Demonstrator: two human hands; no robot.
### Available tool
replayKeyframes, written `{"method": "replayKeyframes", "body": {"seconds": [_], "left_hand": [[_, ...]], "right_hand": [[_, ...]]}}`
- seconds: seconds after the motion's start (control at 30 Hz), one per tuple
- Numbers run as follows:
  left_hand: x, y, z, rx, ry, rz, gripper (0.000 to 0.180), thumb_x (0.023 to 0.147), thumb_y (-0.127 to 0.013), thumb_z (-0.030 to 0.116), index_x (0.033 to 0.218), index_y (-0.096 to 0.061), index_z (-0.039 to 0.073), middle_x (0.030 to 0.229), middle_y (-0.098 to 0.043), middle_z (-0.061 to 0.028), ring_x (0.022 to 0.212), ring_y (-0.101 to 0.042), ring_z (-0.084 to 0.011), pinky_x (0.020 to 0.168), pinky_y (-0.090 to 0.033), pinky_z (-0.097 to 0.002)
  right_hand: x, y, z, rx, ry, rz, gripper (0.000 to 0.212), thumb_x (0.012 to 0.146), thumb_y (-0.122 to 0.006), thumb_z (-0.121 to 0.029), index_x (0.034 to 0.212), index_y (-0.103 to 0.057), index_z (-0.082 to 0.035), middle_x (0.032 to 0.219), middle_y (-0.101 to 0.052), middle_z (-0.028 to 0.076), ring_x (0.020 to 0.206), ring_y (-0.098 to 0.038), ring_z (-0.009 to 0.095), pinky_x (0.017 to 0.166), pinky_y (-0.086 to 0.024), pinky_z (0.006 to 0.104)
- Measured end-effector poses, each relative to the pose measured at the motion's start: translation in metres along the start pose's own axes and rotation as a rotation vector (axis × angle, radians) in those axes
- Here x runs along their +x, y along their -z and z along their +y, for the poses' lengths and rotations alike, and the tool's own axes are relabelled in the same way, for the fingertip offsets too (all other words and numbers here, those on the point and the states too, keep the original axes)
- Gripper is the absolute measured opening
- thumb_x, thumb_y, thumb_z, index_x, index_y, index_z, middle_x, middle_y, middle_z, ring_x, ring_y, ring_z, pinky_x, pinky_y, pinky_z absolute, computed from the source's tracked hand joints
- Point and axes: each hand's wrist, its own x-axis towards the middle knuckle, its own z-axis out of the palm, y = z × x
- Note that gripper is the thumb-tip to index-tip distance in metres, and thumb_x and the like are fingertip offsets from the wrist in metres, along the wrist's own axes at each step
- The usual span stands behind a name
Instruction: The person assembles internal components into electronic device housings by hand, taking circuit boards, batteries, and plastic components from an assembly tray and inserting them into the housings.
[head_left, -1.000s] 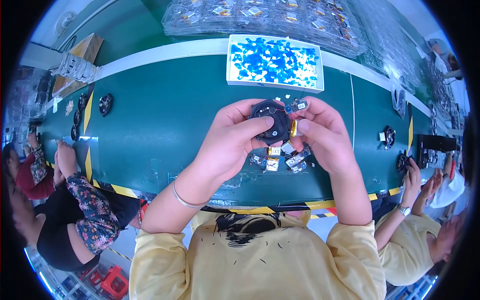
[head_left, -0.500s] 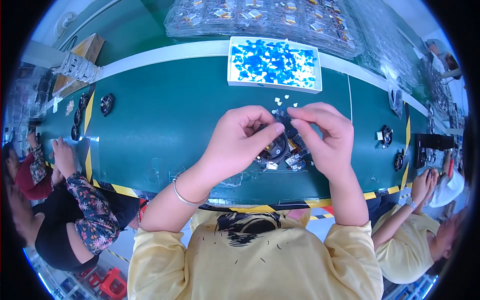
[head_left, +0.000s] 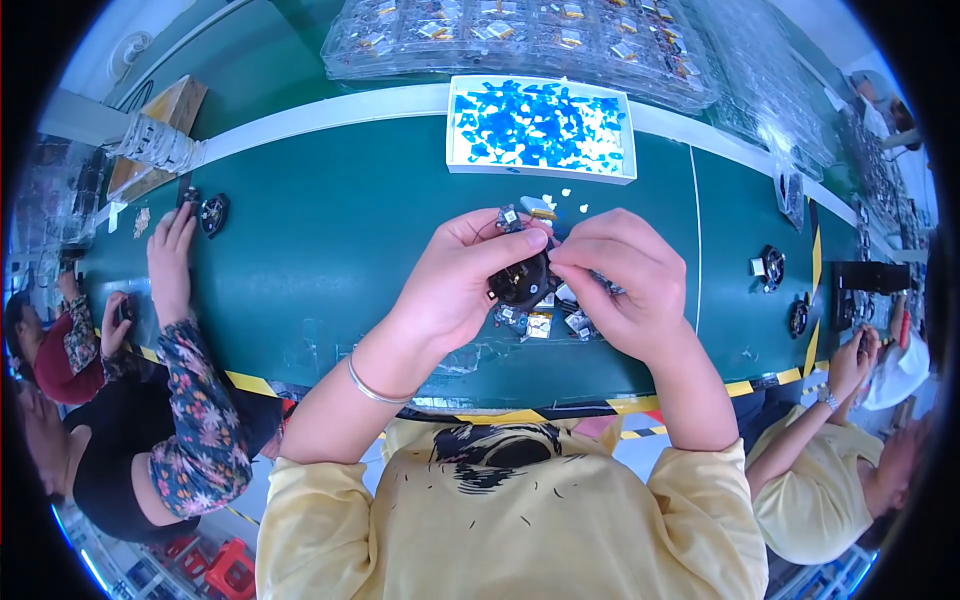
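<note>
My left hand [head_left: 425, 285] is closed around a round black housing [head_left: 522, 287], thumb across its upper edge. A small circuit board [head_left: 509, 217] on thin wires sticks up above the fingers, with a flat silver and yellow piece [head_left: 538, 207] beside it. At the housing's right edge my right hand [head_left: 635, 285] pinches with thumb and index finger. Whatever lies between those fingertips is hidden. Small electronic assemblies [head_left: 538, 325] with silver and yellow parts rest on the green table [head_left: 320, 260], just under and beside the hands. Tiny white pieces [head_left: 566, 192] lie beyond them.
A white box [head_left: 540, 173] of blue and white bits stands behind my hands. Clear trays [head_left: 440, 62] of parts sit past the white rail. More black housings lie at left [head_left: 214, 214] and right [head_left: 770, 267]. A co-worker's hand [head_left: 170, 260] reaches in at left.
My left hand has tilted the housing and brought it slightly left; the wired board now shows above it. My right hand moved left and down to its edge. The left co-worker's hand reached forward.
</note>
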Motion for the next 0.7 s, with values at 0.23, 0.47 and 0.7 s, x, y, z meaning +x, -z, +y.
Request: {"method": "replayKeyframes", "body": {"seconds": [0.23, 0.47, 0.7], "left_hand": [[-0.002, -0.002, 0.01, 0.036, 0.104, -0.101, 0.015, 0.082, -0.065, 0.007, 0.093, -0.063, -0.002, 0.084, -0.065, -0.0098, 0.072, -0.063, -0.0168, 0.066, -0.051, -0.0261], [0.002, 0.013, 0.007, 0.094, -0.046, -0.043, 0.014, 0.082, -0.064, 0.007, 0.092, -0.063, -0.002, 0.08, -0.064, -0.0096, 0.07, -0.063, -0.0164, 0.065, -0.05, -0.0249], [0.0, 0.012, 0.006, 0.178, -0.155, 0.002, 0.014, 0.082, -0.065, 0.008, 0.091, -0.064, -0.002, 0.079, -0.065, -0.007, 0.069, -0.062, -0.0126, 0.062, -0.048, -0.0223]], "right_hand": [[-0.002, 0.002, 0.005, 0.619, -0.562, -0.077, 0.007, 0.077, -0.062, 0.003, 0.083, -0.059, 0.001, 0.084, -0.058, 0.005, 0.074, -0.056, 0.013, 0.066, -0.045, 0.0264], [-0.007, -0.001, 0.024, -0.189, -0.156, -0.262, 0.01, 0.069, -0.063, 0.003, 0.078, -0.063, -0.002, 0.081, -0.057, 0.01, 0.075, -0.057, 0.024, 0.069, -0.044, 0.0295], [-0.006, 0.005, 0.011, -0.137, -0.171, -0.06, 0.021, 0.069, -0.062, 0.007, 0.088, -0.066, -0.001, 0.081, -0.061, 0.01, 0.075, -0.06, 0.021, 0.067, -0.048, 0.0293]]}}
